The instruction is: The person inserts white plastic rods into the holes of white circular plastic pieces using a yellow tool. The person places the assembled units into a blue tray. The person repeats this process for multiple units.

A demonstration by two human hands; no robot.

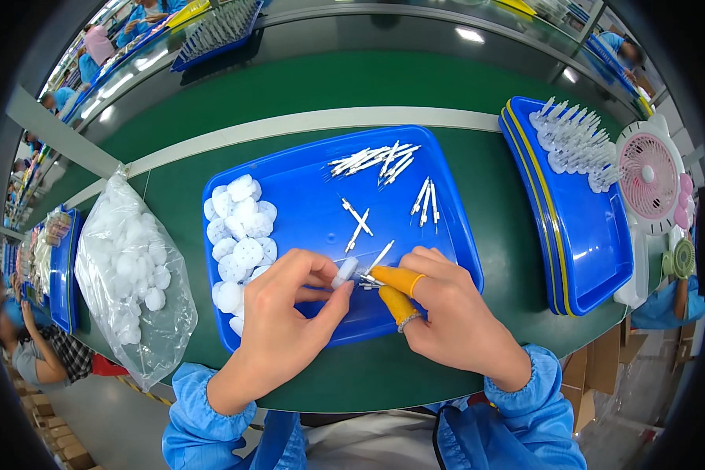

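Note:
My left hand (286, 313) pinches a small white translucent disc (345, 271), tilted on edge, over the near part of a blue tray (305, 176). Close beside it, my right hand (458, 313) is closed, with yellow finger cots (399, 280) on thumb and forefinger. A slim white stick (381, 255) shows at those fingertips; its lower end is hidden among other small pieces there. More white sticks with thin metal tips lie in the tray: a pile (376, 160) at the far side, three at the right, and a crossed pair (358, 223). White round discs (243, 223) fill the tray's left side.
On the left lies a clear plastic bag (137, 274) of white discs. Stacked blue and yellow trays (576, 258) on the right bear discs with upright sticks (576, 141). Beyond them stands a pink-and-white fan (648, 174). A white rail (313, 121) crosses behind my tray; people work farther off.

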